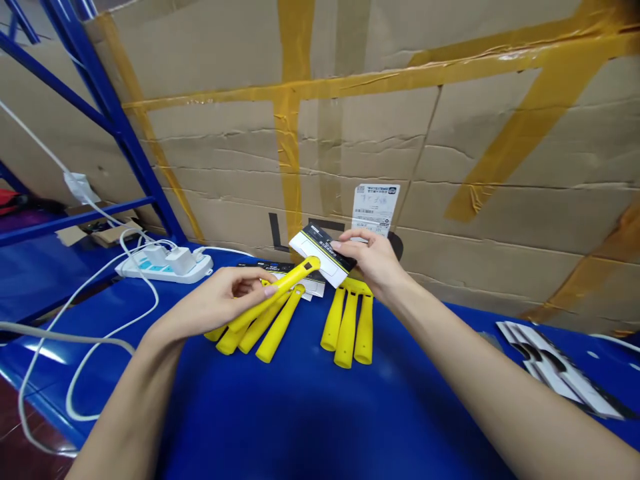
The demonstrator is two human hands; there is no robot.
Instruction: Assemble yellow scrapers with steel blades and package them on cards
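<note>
My left hand (240, 293) is closed on a yellow plastic handle (290, 277), its narrow slotted end pointing up to the right. That end overlaps the white lower part of a black-and-white packaging card (327, 263); whether it is fixed to the card I cannot tell. My right hand (373, 260) pinches the card's right side between thumb and fingers. Below my left hand several more yellow handles (270, 337) lie on the blue table, with other cards (313, 285) partly hidden at their upper ends. To the right, under the held card, lie three yellow handles (346, 333) side by side.
A large taped cardboard box (225, 153) walls off the back. At the left sit a white power strip (200, 268) with plugs, loose white cables (75, 373) and a blue metal frame (120, 120). Several cut-out cards (560, 367) lie on the blue table (300, 420) at the right.
</note>
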